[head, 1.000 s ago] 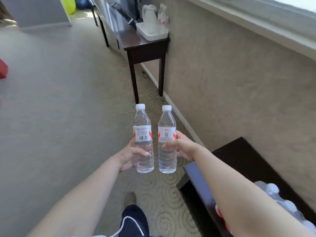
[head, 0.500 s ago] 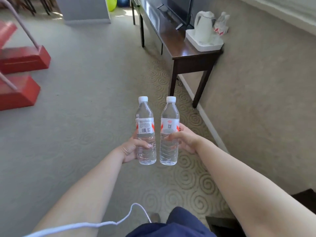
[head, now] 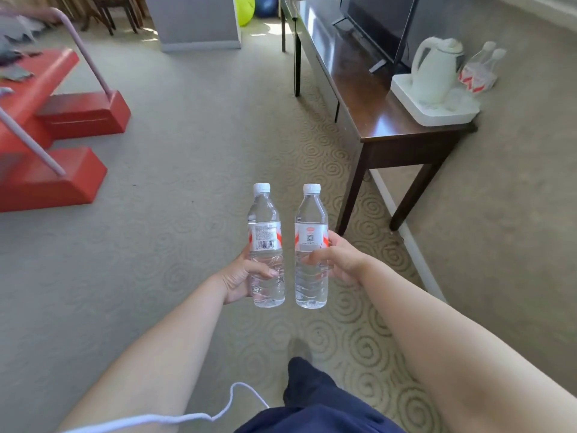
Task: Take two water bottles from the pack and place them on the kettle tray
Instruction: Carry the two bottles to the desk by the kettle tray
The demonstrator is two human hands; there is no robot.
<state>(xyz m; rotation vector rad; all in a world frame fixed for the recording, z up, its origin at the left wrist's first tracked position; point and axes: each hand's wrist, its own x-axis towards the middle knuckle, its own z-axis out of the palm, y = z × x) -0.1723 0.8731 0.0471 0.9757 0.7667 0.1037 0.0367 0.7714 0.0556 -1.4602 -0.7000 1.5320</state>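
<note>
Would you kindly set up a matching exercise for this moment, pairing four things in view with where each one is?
Things:
1. Bottle with the barcode label
2. Bottle with the QR-code label
3. White kettle
4. White tray

Places:
A. On the dark wooden table
B. In the right hand
C. Standing on the tray
D. In the left hand

Pairs: 1-D, 2-B, 3-C, 4-A
</note>
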